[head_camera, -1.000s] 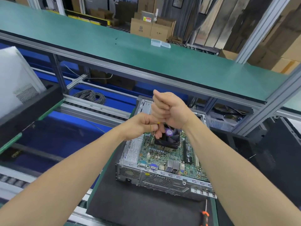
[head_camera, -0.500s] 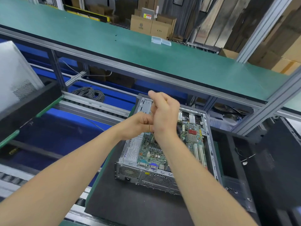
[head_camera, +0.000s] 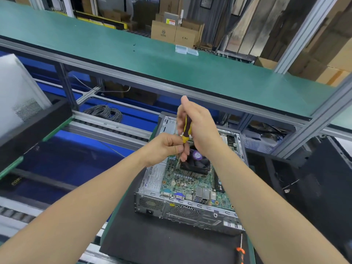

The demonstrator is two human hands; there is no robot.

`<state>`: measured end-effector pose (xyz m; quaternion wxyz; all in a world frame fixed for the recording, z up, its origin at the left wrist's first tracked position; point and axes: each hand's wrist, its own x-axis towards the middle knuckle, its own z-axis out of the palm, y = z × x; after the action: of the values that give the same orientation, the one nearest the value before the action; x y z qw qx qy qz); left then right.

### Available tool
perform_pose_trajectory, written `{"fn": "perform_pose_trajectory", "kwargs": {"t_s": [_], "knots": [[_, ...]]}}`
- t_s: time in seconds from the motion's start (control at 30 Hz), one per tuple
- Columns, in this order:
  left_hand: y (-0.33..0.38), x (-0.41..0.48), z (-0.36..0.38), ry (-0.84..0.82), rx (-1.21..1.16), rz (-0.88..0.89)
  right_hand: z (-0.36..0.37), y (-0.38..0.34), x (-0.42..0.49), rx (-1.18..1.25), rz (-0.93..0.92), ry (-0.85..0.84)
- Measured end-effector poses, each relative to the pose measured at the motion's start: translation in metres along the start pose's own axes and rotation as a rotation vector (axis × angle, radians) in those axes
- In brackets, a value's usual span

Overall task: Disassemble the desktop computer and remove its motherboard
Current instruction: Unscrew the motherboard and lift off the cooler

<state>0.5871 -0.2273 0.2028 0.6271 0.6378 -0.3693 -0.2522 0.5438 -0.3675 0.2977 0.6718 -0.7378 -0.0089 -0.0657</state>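
The opened desktop computer (head_camera: 182,211) lies on a black mat (head_camera: 152,244) at near centre, motherboard (head_camera: 181,181) inside, while the right hand (head_camera: 200,128) grips an upright yellow-and-dark screwdriver (head_camera: 187,126) by its handle and the left hand (head_camera: 164,149) pinches its shaft just left of the cooler fan (head_camera: 197,164).

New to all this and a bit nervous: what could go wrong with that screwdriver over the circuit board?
The yellow-handled screwdriver, gripped by the right hand and pinched low by the left hand, could slip and gouge the motherboard beside the fan. A loosened screw might drop among the board's parts. The orange screwdriver near the mat's edge could get knocked off.
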Motion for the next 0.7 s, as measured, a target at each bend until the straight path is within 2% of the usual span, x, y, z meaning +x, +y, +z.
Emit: {"fn": "perform_pose_trajectory", "kwargs": {"t_s": [0.07, 0.1, 0.13, 0.23, 0.33, 0.43, 0.6, 0.7], "knots": [[0.001, 0.0, 0.002, 0.021, 0.012, 0.01, 0.019, 0.0, -0.016, -0.024, -0.067, 0.418], [0.003, 0.0, 0.005, 0.045, 0.045, 0.019, 0.03, 0.001, -0.022, 0.014, -0.067, 0.542], [0.004, -0.002, 0.006, 0.068, 0.076, 0.033, 0.042, 0.002, -0.026, 0.048, -0.057, 0.601], [0.008, -0.009, 0.004, 0.134, 0.22, 0.057, 0.074, 0.002, -0.036, 0.091, -0.079, 0.64], [0.01, -0.017, -0.001, 0.094, 0.254, 0.046, 0.083, 0.002, -0.036, 0.03, -0.14, 0.643], [0.005, -0.015, -0.005, 0.072, 0.199, 0.067, 0.069, -0.002, -0.027, -0.036, -0.125, 0.436], [0.006, -0.013, -0.007, 0.015, 0.063, -0.018, 0.027, -0.006, -0.007, -0.055, -0.065, -0.223], [0.009, -0.011, -0.006, 0.009, 0.047, -0.034, 0.005, -0.005, 0.003, 0.054, -0.024, -0.369]]}}
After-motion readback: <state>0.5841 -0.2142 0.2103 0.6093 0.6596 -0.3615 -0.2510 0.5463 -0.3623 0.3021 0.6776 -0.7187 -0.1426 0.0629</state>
